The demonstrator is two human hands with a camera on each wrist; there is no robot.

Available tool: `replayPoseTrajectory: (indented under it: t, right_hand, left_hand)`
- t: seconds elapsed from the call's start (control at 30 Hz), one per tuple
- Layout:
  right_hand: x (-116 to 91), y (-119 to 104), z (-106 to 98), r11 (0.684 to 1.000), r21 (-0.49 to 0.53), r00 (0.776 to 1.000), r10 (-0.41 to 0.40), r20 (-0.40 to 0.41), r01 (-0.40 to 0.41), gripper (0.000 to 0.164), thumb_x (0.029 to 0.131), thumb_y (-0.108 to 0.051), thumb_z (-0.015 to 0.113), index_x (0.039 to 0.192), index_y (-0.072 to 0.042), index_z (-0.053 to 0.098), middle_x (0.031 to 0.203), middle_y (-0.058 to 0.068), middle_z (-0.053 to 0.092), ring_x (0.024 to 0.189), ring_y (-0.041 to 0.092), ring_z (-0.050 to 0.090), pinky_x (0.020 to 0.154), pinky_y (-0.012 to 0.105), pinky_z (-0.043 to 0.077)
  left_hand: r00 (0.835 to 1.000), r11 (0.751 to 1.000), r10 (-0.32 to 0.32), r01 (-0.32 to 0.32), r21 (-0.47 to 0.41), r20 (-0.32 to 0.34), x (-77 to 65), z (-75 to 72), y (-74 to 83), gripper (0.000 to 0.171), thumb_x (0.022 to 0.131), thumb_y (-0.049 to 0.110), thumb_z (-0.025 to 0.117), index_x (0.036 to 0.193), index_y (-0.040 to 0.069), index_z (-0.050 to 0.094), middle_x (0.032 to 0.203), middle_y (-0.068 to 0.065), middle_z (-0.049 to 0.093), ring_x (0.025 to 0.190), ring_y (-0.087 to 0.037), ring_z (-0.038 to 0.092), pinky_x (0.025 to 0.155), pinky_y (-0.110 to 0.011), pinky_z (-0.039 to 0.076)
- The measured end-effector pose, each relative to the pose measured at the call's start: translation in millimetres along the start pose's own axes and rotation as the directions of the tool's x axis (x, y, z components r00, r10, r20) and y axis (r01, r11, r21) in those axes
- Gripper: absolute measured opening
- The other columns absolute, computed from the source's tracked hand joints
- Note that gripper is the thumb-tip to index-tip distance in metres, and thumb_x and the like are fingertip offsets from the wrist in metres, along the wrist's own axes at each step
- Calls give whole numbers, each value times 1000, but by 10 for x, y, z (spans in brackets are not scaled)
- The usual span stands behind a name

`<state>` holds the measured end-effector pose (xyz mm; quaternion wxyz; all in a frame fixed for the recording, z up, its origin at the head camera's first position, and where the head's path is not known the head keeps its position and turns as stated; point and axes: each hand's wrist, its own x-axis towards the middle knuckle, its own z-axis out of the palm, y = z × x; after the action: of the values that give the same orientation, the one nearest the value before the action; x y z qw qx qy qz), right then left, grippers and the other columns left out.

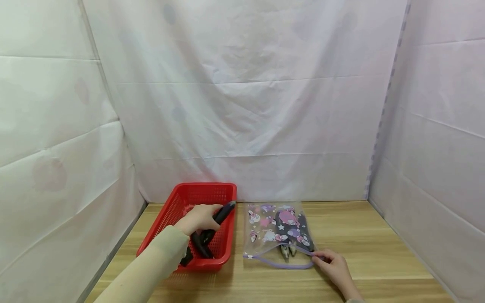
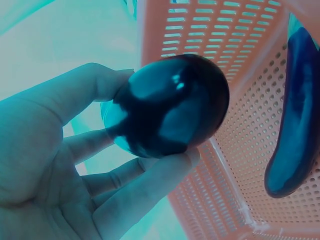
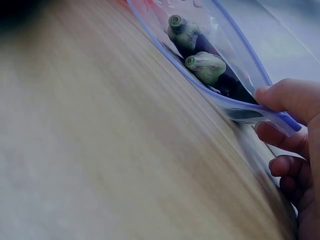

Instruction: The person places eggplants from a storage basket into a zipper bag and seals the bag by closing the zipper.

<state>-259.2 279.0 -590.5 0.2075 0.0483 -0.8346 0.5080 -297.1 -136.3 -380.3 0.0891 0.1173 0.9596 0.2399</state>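
Now, our left hand (image 1: pixel 198 216) grips an eggplant (image 1: pixel 225 213) above the red basket (image 1: pixel 207 263), where more eggplants (image 1: pixel 200 245) lie against its inside. Alongside, our right hand (image 1: pixel 334 267) pinches the right end of the purple seal (image 1: pixel 285 266) on a clear, cartoon-printed bag (image 1: pixel 261 225) lying on the bench (image 1: pixel 360 235). Its mouth gapes toward us; two bagged eggplants (image 3: pixel 209 69) rest within, their green stem ends (image 3: pixel 176 21) at the opening.

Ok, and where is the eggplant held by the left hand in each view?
Head: just left of centre, lower half: the eggplant in the left hand.
Left wrist: near the centre, its rounded end toward the camera.
Right wrist: not in it; the bagged eggplants there are others.
Shared landmark: the perforated basket, in head and left wrist views.
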Motion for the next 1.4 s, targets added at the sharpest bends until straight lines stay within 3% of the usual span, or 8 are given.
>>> replayPoseTrajectory:
  t: [0.2, 0.43, 0.77, 1.03, 1.4]
  right_hand:
    - [0, 8, -6, 1000, -6, 1000, 11, 5, -11, 13, 73, -5, 81, 83, -11, 76, 74, -7, 61, 63, 6, 48, 57, 24, 40]
    - [-1, 9, -3, 1000, -6, 1000, 5, 8, -5, 13, 73, -4, 81, 82, -12, 76, 72, -7, 60, 62, 6, 48, 56, 24, 40]
    - [-3, -7, -10, 1000, -12, 1000, 17, 9, -16, 12, 74, -6, 82, 82, -12, 77, 74, -6, 62, 63, 6, 48, 57, 24, 40]
    - [30, 6, 11, 1000, -17, 1000, 23, 3, -23, 12, 74, -5, 81, 84, -9, 76, 75, -5, 64, 64, 4, 50, 58, 22, 42]
    - [9, 6, 2, 998, -21, 999, 54, 9, -54, 11, 74, -6, 80, 83, -11, 76, 75, -5, 63, 64, 6, 50, 58, 24, 42]
  left_hand:
    - [1000, 1000, -8, 8, 27, 7, 3, 24, 41, 73, 74, 15, 78, 142, 18, 50, 105, -11, 60, 64, -22, 59, 47, -36, 50]
    - [1000, 1000, 12, -12, -4, 26, -1, 49, 75, 70, 74, 15, 80, 138, 20, 54, 105, -8, 60, 77, -23, 58, 53, -37, 53]
    - [998, 999, 45, -45, -1, 33, -13, 72, 124, 67, 75, 14, 80, 137, 18, 55, 105, -7, 61, 79, -23, 59, 56, -36, 54]
    - [998, 996, 60, -62, 67, 30, 12, 44, 202, 69, 74, 18, 80, 138, 19, 55, 106, -4, 62, 82, -20, 57, 65, -36, 53]
    - [996, 996, 78, -80, 33, 53, -26, 78, 332, 72, 73, 17, 81, 139, 20, 53, 101, -6, 61, 76, -21, 59, 57, -35, 54]
